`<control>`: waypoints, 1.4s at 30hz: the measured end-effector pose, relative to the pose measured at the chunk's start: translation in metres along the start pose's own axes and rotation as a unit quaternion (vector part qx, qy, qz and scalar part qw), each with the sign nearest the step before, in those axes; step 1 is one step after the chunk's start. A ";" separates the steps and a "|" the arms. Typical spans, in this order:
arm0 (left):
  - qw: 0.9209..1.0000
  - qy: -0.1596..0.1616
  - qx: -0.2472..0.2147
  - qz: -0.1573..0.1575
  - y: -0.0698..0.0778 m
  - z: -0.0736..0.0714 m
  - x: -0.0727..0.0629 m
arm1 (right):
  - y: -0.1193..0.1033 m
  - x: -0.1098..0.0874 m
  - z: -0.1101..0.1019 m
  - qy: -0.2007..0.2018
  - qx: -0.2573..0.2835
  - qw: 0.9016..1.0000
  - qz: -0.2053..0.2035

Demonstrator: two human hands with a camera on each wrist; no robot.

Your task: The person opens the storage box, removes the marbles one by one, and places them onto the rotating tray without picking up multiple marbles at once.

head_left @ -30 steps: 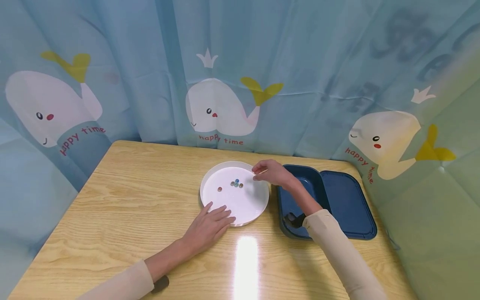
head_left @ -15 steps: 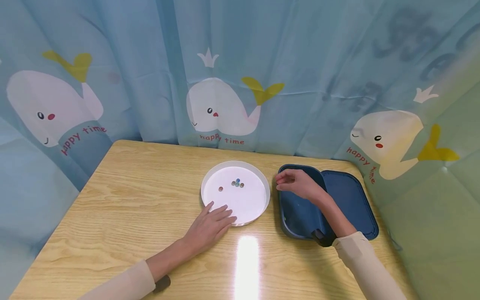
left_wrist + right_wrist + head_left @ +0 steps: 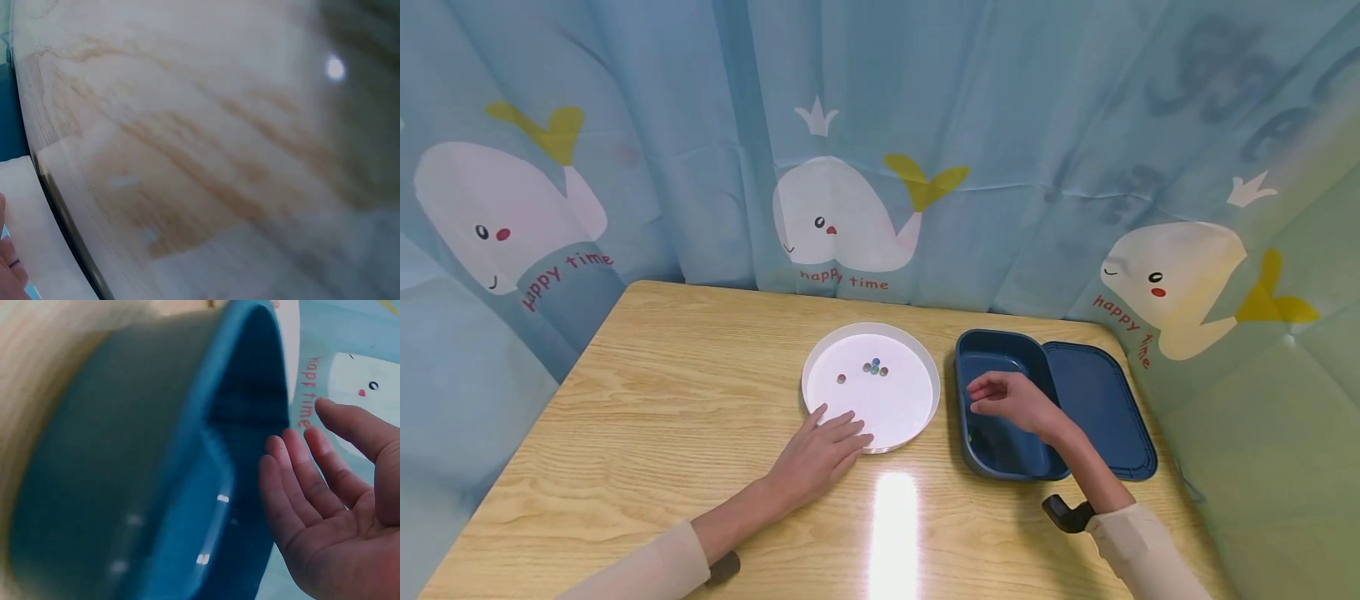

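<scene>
My left hand (image 3: 822, 456) rests on the near rim of a round white tray (image 3: 929, 392), fingers spread and straight. Several small marbles (image 3: 875, 370) cluster toward the back of the tray, and a reddish marble (image 3: 841, 379) lies apart at their left. Over the deep blue box (image 3: 964, 400) hovers my right hand (image 3: 1015, 402), its fingers loosely bent. In the right wrist view the palm (image 3: 337, 544) shows bare beside the box wall (image 3: 106, 469). A small greenish spot (image 3: 971, 438) shows inside the box near its left wall.
A flat blue lid (image 3: 1097, 408) lies right of the box. All of it stands on a wooden table (image 3: 700, 358). Behind and at the right hangs a blue curtain (image 3: 700, 167) with printed whales, close along the table's back edge.
My right hand has moved right from above the tray's right rim to over the blue box, then a little nearer to me. My left hand and the marbles stay put.
</scene>
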State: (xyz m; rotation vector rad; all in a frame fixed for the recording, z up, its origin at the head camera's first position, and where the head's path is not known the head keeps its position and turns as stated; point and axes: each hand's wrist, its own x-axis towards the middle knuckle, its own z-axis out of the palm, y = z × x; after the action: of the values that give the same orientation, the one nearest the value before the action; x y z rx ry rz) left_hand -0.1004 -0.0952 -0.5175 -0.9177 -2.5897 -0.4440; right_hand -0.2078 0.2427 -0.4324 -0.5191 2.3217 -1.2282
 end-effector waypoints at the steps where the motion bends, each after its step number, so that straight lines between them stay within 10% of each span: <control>1: 1.000 0.000 -0.001 0.000 0.000 0.000 0.000 | 0.001 -0.001 0.002 0.001 -0.004 1.000 0.001; 42: 1.000 0.000 0.000 -0.002 -0.001 0.002 -0.001 | 0.041 -0.007 0.038 0.005 -0.089 0.996 0.013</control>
State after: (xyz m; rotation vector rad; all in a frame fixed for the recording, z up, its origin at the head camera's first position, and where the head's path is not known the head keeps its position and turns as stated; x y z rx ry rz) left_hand -0.1005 -0.0962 -0.5198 -0.9138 -2.5914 -0.4450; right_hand -0.1857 0.2429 -0.4838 -0.5418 2.4527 -1.0214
